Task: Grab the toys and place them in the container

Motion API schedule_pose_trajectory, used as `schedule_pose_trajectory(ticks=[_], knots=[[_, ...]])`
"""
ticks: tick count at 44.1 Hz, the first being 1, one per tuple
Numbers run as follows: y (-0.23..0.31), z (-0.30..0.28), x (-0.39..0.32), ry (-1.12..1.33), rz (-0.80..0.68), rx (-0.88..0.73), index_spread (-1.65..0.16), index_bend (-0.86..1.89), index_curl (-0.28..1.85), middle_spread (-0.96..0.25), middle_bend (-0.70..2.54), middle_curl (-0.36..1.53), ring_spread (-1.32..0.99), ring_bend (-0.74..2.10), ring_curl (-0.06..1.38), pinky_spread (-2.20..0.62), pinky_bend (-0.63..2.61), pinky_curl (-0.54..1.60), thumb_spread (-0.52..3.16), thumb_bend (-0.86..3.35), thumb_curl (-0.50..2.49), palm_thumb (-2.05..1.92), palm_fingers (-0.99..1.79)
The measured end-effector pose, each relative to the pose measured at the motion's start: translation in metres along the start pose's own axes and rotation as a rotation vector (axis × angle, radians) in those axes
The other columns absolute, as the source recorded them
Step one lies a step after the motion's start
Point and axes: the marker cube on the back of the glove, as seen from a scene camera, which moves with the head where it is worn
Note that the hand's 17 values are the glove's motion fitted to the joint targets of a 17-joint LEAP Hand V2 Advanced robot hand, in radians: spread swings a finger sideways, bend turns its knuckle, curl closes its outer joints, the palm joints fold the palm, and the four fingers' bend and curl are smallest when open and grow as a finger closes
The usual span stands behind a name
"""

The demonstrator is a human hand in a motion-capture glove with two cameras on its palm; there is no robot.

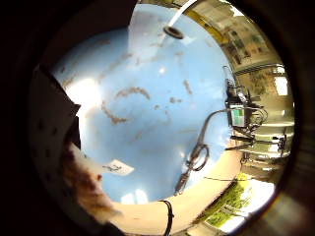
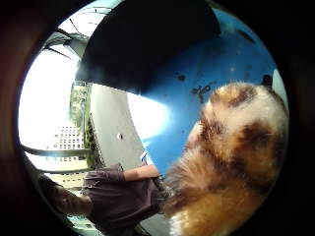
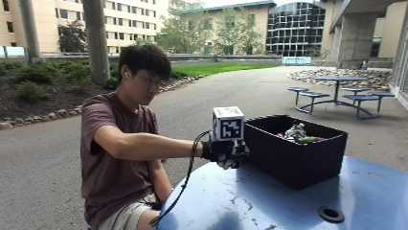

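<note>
Soft overcast daylight, pale glare patches on the blue table, blurred palm-view rims

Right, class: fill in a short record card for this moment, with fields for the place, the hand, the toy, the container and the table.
place: outdoors, paved plaza
hand: gloved right hand raised above the table, beside the container
toy: furry brown-and-cream plush toy close to the palm; grip not clearly seen
container: black bin on the table, toys already inside
table: round blue table, scuffed, with a centre hole
</note>
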Motion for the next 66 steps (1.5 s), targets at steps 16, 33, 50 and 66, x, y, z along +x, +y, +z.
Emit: schedule_pose_trajectory(ticks=[16, 33, 50, 66], knots=[[-0.082, -0.161, -0.049, 0.061, 0.075, 0.182, -0.13, 0.99, 0.78, -0.18, 1.46, 0.81, -0.34, 1.32, 0.76, -0.38, 1.04, 0.60, 0.73, -0.01, 0.84, 0.48, 0.99], [-0.202, -0.186, -0.169, 0.102, -0.012, 0.262, -0.17, 0.96, 0.90, -0.17, 1.49, 0.85, -0.34, 1.39, 0.76, -0.38, 1.06, 0.65, 0.73, -0.02, 0.88, 0.47, 0.94], [-0.268, -0.133, -0.243, 0.198, 0.310, -0.150, -0.20, 0.66, 0.94, -0.20, 1.33, 0.81, -0.32, 1.33, 0.72, -0.35, 1.06, 0.66, 0.92, -0.12, 0.81, 0.23, 0.41], [-0.274, -0.125, -0.233, 0.197, 0.439, -0.060, -0.17, 0.06, 0.48, 0.00, 0.27, 0.44, -0.05, 0.55, 0.43, -0.02, 1.11, 0.55, 1.03, -0.15, 0.44, -0.21, -0.35]])
